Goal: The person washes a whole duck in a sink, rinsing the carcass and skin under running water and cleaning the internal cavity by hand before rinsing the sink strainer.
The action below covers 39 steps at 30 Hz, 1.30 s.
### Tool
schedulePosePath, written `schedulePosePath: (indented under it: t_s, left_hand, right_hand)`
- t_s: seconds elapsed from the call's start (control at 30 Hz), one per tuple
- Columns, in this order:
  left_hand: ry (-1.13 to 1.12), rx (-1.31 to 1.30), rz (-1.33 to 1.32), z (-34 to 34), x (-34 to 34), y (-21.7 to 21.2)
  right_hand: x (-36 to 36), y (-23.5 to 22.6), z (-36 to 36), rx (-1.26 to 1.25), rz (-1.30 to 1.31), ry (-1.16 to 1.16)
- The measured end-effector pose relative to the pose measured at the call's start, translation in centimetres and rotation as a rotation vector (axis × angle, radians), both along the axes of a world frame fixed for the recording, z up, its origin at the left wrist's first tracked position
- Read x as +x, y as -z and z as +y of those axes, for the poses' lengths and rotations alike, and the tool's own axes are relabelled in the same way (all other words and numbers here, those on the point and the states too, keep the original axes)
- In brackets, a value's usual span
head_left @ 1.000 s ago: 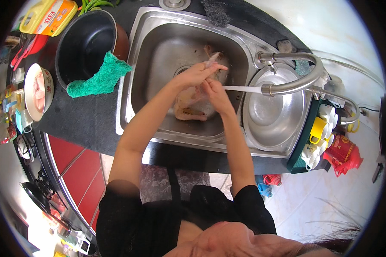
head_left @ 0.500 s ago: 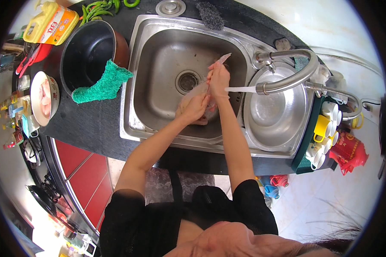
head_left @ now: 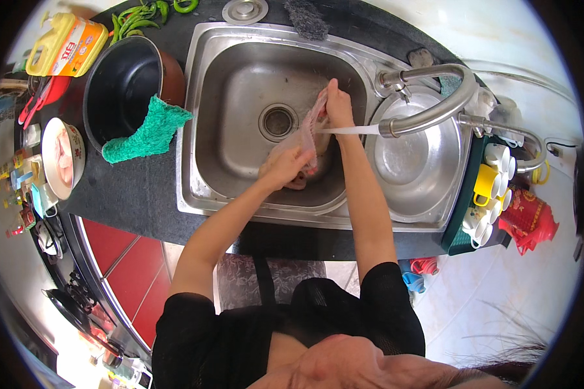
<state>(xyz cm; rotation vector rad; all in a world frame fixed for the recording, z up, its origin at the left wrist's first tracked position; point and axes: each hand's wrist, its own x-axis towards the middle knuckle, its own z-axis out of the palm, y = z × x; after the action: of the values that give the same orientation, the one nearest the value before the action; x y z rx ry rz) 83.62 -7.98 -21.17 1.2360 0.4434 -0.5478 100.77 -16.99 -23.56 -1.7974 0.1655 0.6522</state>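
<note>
Now, head view: one view only, looking straight down on a sink set in a dark bench (head_left: 146, 194).
Step in hand: rinsing a pale raw bird or piece of meat (head_left: 303, 146) under the tap's stream; which exactly is hard to tell.
Where it is: in the main basin (head_left: 240, 97), at about 3 o'clock from the drain (head_left: 278, 121), held just above the steel floor.
Left hand (head_left: 285, 165): clenched on the lower end of the meat, fingers wrapped under it.
Right hand (head_left: 336, 107): gripping the upper end, pinching a stretched flap of skin toward 12 o'clock.
Doing it well, as a judgement: keep the skin spread so the water (head_left: 350, 129) reaches the folds, turn the piece slowly, hold it low in the basin to limit splashing.
Risk: wet skin looks slippery, so a firm two-handed hold matters.
Tap (head_left: 428, 97): curved brushed-metal spout, arcing in from 3 o'clock.
Basin steel: satin, lightly scratched, rounded corners.
Second bowl (head_left: 409, 168): smaller, round, shiny, at 3 o'clock.
Green cloth (head_left: 148, 131): knobbly, draped at 9 o'clock against a dark pot (head_left: 120, 84).
Meat surface: pinkish, glossy, thin and slack.
</note>
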Motion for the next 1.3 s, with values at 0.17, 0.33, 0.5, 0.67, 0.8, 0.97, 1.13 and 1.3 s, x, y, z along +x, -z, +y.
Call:
schedulePosePath:
  t_s: [0.17,0.33,0.5,0.67,0.8,0.97,1.13,1.3]
  left_hand:
    - [-0.487,-0.454,-0.034,2.9,2.8,0.1]
    - [-0.643,-0.71,-0.014,3.5,5.8,0.7]
    - [-0.691,-0.808,0.007,3.8,6.5,1.7]
    - [-0.777,-0.865,0.161,4.6,5.5,3.6]
    - [-1.018,-0.883,0.364,4.6,4.6,5.3]
    - [-1.041,-0.676,0.482,5.9,3.0,4.7]
    - [-1.016,-0.642,0.535,6.4,2.8,5.6]
    - [-1.082,-0.616,0.621,7.0,2.4,5.4]
  right_hand:
    - [-4.0,-1.6,-1.0,0.631,0.285,0.157]
    - [-13.0,-1.3,-0.3,0.161,-0.068,-0.185]
    - [-11.8,-4.0,0.3,-0.316,-0.386,-0.25]
    - [-10.6,-2.7,-1.2,-0.364,-0.763,-0.517]
    - [-11.3,-2.1,-0.9,-0.445,-0.594,-0.47]
    - [-10.1,-2.3,-2.6,-0.266,-0.634,-0.363]
    - [-12.3,0.8,-0.1,-0.241,-0.83,-0.823]
    - [-10.3,2.3,0.4,-0.249,-0.519,-0.921]
